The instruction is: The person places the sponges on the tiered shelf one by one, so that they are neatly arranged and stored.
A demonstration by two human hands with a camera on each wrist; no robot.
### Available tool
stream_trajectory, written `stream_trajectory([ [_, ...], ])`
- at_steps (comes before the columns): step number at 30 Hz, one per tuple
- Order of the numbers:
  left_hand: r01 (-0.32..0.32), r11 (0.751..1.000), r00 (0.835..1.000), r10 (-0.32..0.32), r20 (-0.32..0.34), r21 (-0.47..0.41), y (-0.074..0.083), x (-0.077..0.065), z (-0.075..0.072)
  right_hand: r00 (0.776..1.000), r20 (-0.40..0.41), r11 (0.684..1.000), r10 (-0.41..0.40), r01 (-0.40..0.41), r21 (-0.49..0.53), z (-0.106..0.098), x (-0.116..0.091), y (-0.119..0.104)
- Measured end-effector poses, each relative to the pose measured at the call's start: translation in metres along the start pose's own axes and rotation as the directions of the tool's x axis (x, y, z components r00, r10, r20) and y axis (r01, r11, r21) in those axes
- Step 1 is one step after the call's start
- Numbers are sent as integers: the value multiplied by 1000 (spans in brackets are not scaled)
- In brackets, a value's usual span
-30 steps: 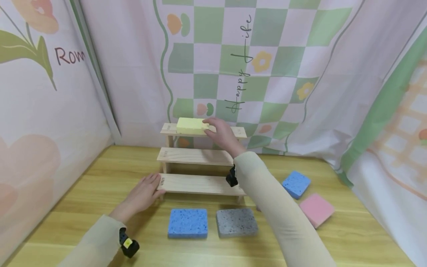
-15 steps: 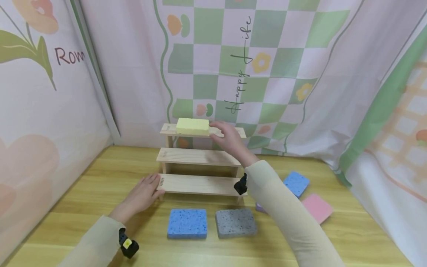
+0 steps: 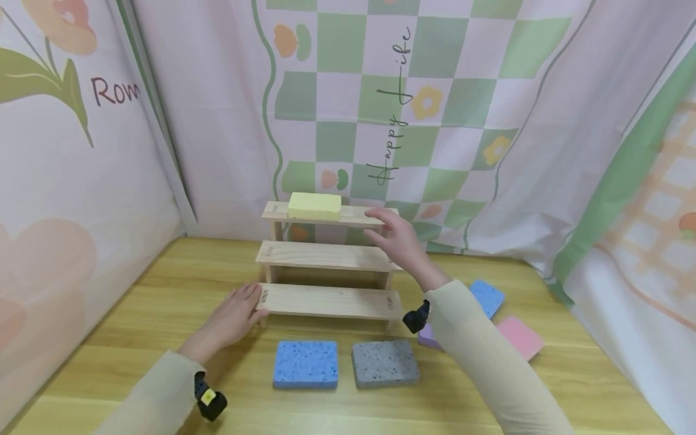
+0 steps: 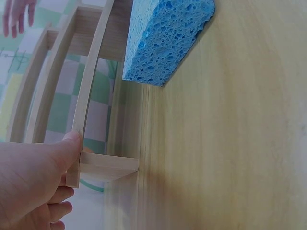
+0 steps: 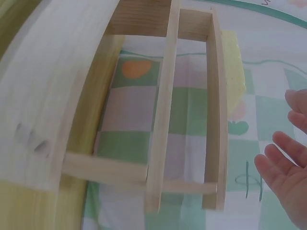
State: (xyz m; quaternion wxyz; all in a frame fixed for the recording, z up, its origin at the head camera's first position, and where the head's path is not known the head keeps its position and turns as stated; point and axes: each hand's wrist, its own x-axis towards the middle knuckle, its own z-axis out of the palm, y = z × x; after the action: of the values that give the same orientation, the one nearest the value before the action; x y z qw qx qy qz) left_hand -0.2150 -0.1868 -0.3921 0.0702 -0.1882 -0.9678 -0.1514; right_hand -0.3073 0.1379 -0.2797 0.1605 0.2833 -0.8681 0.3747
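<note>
Yellow sponge (image 3: 314,206) is left lying flat on the top shelf (image 3: 356,213) of a three-tier wooden rack (image 3: 326,257), nearer the left end, its long side set along the front edge. Contact at its right end, visible a second earlier, is now broken: the right hand (image 3: 399,238) is drawn off toward the shelf's right end, thumb and fingers spread, nothing held between them. The sponge is borne by the shelf alone and is not visibly shifted by the release; its placing is judged finished. The left end of the bottom shelf (image 3: 328,300) is still gripped by the left hand (image 3: 231,317), apparently to steady the rack.

From the right wrist, a plain gap is shown between the right fingertips and the rack; from the head, the top shelf's right front corner is overlapped by that hand, and the separation cannot be judged. From the left wrist, the left thumb is shown laid on the bottom shelf's front edge, with fingers curled past its end, a grip largely concealed from above.

Only from the head is the full spread on the tabletop (image 3: 190,272) taken in: a blue sponge (image 3: 306,364) and a gray sponge (image 3: 385,364) before the rack, a purple sponge (image 3: 427,338) partly covered by the right sleeve (image 3: 484,362), and a second blue sponge (image 3: 487,297) and a pink sponge (image 3: 520,338) toward the right edge.
</note>
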Motion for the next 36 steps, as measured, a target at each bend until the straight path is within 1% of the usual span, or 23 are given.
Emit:
stream_trajectory([
  [3, 0, 1000, 1000, 0, -1, 0, 0, 0, 0, 1000, -9, 1000, 14, -13, 28, -7, -10, 5],
  [6, 0, 1000, 1000, 0, -2, -1, 0, 0, 0, 1000, -30, 999, 6, -5, 41, -14, -17, 9],
  [14, -2, 1000, 1000, 2, -3, 0, 0, 0, 1, 997, -74, 1000, -2, 3, 22, -28, -28, 17],
  [19, -7, 1000, 1000, 7, -3, -1, 0, 0, 2, 993, -112, 999, -32, 33, 7, -38, -34, 20],
  [23, -5, 1000, 1000, 5, 1, -1, 0, 1, 2, 991, -130, 999, -42, 42, -7, -46, -40, 21],
  [27, -5, 1000, 1000, 5, -1, -1, 0, 1, 2, 990, -136, 1000, -24, 25, 3, -53, -47, 26],
  [36, -9, 1000, 1000, 9, -5, 2, 0, 0, 1, 988, -155, 1000, 11, -16, -27, -67, -64, 37],
])
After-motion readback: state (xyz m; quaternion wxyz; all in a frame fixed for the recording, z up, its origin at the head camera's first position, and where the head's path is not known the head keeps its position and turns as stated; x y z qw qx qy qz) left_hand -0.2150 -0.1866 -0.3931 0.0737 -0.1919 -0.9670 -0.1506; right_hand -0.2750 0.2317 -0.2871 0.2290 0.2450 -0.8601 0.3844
